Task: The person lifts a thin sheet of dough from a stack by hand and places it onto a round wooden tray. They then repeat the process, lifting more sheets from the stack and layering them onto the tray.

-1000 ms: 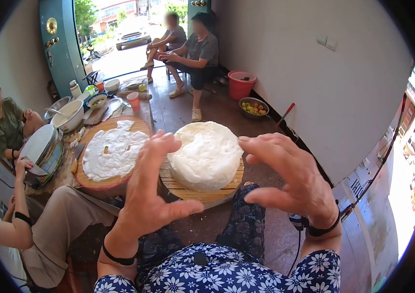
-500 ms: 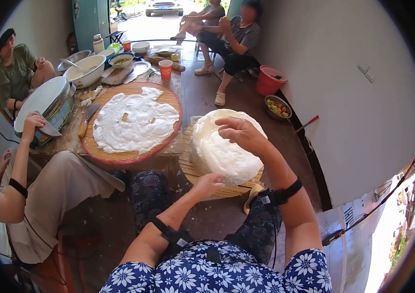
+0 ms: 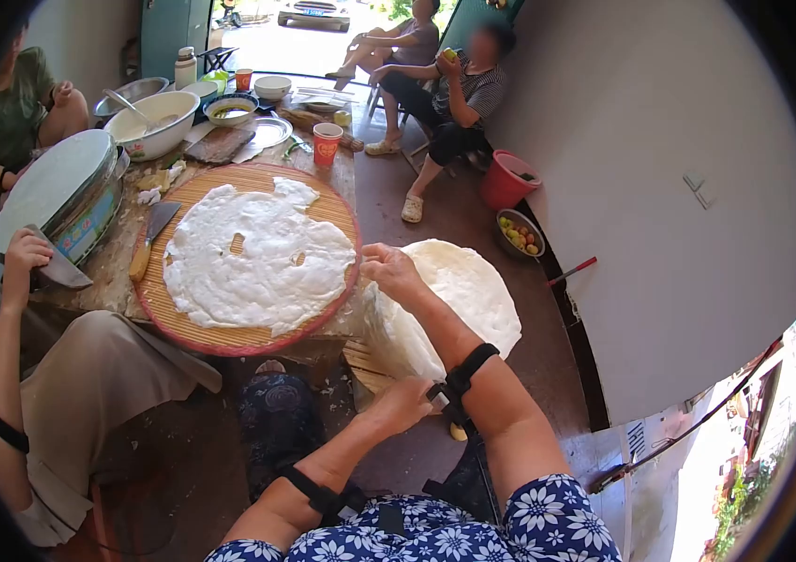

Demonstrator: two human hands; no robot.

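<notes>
A round stack of thin white dough-like sheets (image 3: 469, 298) lies on a slatted bamboo board (image 3: 368, 365) in front of me. My right hand (image 3: 396, 277) is closed in a pinch at the stack's left edge, where a sheet's edge is raised. Low at the near edge, my left hand (image 3: 404, 403) is closed on the same sheet, its fingertips partly hidden by my right wrist strap. To the left, one white sheet with two small holes (image 3: 262, 253) is spread on a round woven bamboo tray (image 3: 193, 199) with a red rim.
A cleaver (image 3: 156, 239) rests on the tray's left side. Behind stand bowls, a red paper cup (image 3: 327, 145) and a large white basin (image 3: 140, 140). A co-worker's hand (image 3: 28, 253) scrapes at a round drum (image 3: 79, 201). A red bucket (image 3: 510, 178) and fruit bowl (image 3: 520, 234) stand right.
My right hand has come down from above the stack to its left edge. My left hand has moved nearer to me, and the sheet's edge is now lifted. The view has shifted slightly.
</notes>
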